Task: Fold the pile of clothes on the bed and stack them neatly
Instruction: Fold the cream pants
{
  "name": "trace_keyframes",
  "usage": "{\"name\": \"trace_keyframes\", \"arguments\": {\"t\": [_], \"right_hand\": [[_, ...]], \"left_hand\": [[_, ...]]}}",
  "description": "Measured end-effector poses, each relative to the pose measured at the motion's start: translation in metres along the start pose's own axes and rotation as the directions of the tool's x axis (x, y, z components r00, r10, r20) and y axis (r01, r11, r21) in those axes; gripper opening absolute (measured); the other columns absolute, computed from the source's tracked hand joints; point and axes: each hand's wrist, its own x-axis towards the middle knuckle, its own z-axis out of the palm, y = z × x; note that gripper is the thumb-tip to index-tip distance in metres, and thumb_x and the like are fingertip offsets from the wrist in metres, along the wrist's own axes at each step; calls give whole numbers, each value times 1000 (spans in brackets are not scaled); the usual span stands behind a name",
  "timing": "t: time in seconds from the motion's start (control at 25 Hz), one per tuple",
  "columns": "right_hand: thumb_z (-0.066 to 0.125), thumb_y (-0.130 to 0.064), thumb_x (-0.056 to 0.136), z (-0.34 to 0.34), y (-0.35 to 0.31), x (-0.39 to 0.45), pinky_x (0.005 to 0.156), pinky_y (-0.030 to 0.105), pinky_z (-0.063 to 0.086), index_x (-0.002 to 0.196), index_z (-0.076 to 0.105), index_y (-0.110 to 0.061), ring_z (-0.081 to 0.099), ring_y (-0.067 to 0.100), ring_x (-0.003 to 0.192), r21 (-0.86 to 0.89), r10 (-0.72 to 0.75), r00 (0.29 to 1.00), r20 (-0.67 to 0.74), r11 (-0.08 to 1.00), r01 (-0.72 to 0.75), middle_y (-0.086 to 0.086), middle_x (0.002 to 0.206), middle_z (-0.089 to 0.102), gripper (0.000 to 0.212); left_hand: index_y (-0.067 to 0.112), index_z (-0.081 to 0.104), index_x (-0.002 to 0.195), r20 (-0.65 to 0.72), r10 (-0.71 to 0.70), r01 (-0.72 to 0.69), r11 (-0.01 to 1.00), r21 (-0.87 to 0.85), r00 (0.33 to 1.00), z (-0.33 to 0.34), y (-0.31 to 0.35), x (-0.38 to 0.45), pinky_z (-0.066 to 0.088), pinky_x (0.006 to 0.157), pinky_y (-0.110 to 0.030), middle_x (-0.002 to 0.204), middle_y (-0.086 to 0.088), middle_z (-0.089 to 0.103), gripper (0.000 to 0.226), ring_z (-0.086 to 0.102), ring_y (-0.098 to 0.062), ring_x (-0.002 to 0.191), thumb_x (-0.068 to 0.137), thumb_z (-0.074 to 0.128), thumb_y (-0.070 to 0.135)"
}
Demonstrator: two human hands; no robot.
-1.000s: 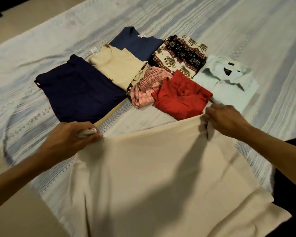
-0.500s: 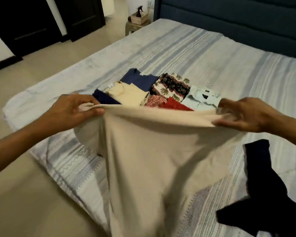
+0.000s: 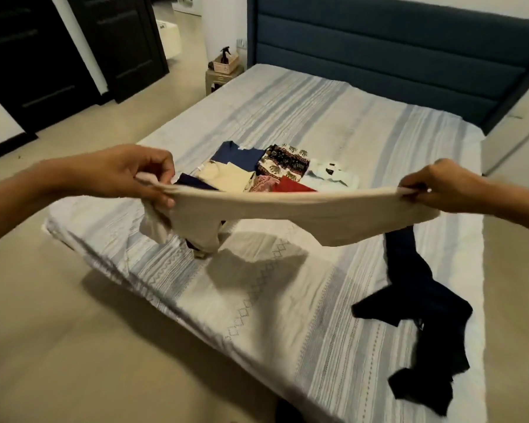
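A person holds a cream garment (image 3: 303,213) stretched wide above a bed (image 3: 364,141), seen from a head camera. The left hand (image 3: 119,172) pinches one end in a closed grip of thumb and fingers; the right hand (image 3: 440,186) clamps the other end the same way. Compared with half a second ago, the hands are farther apart and the cloth is pulled out into a narrow, nearly level band instead of hanging down in a long sheet, so more of the striped bedcover shows beneath it. Beyond the band lie the folded clothes (image 3: 275,172), set side by side: navy, cream, an elephant print, pink, red and a pale collared shirt. A dark unfolded garment (image 3: 425,319) sprawls on the bed to the right. On a small bedside table (image 3: 222,79) sits an open box (image 3: 225,64) holding a dark spray bottle (image 3: 225,53).
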Motion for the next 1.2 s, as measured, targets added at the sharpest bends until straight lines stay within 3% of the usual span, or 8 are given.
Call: {"name": "trace_keyframes", "arguments": {"t": [0.16,0.28,0.44,0.6,0.72,0.88,1.04,1.2], "right_hand": [[59,-16,84,13,-41,-68,57,25,49,86,74,-23,57,-1,56,67,-85,987,138,995,76,-10,68,68,17],[55,-21,84,16,-75,-99,53,25,45,76,64,-22,55,5,56,119,-87,959,269,991,56,-8,66,60,12],[64,-16,85,5,-76,-96,54,21,40,70,57,-19,56,12,64,183,-20,945,325,982,-43,-5,60,54,18],[64,-5,89,36,-46,-58,57,22,36,73,55,-11,52,13,60,249,78,932,354,953,-175,-2,62,52,19],[61,-2,92,113,-8,-13,62,28,38,82,60,-4,56,22,69,253,150,906,396,930,-265,6,72,59,9],[61,1,89,282,61,52,69,33,31,81,55,-12,53,26,74,213,216,875,434,919,-332,-9,69,50,17],[59,2,82,431,127,100,72,36,39,84,63,-8,66,39,86,204,282,849,446,892,-404,14,84,67,11],[47,-17,56,501,156,120,73,38,43,91,75,3,69,44,82,254,301,874,381,875,-412,23,87,74,50]], "left_hand": [[44,75,101,241,-48,24,995,101,969,4,1,-40,55,81,-24,96,17,75,27,70,-6,91,79,87,33],[45,78,91,329,-88,41,988,149,940,-7,7,-48,55,84,-29,93,13,77,18,71,-8,90,81,87,33],[43,78,93,312,-127,60,975,215,941,-38,5,-27,55,89,-38,95,13,77,12,71,-11,93,83,83,43],[44,75,96,218,-142,78,957,280,965,-30,-28,38,45,86,-18,88,29,71,11,64,5,88,86,79,46],[34,74,98,130,-106,52,930,365,986,30,-89,113,39,76,-9,83,31,69,22,64,6,85,86,76,53],[14,77,101,55,-118,86,913,399,991,162,-207,249,39,74,-33,95,-3,75,13,69,-28,93,90,79,20],[15,76,99,-44,-175,180,932,314,984,277,-301,360,49,75,-37,94,-4,75,11,68,-29,90,89,81,16],[14,75,94,-106,-172,196,940,281,979,329,-338,409,53,75,-40,91,-6,74,10,67,-28,87,87,81,10]]}}
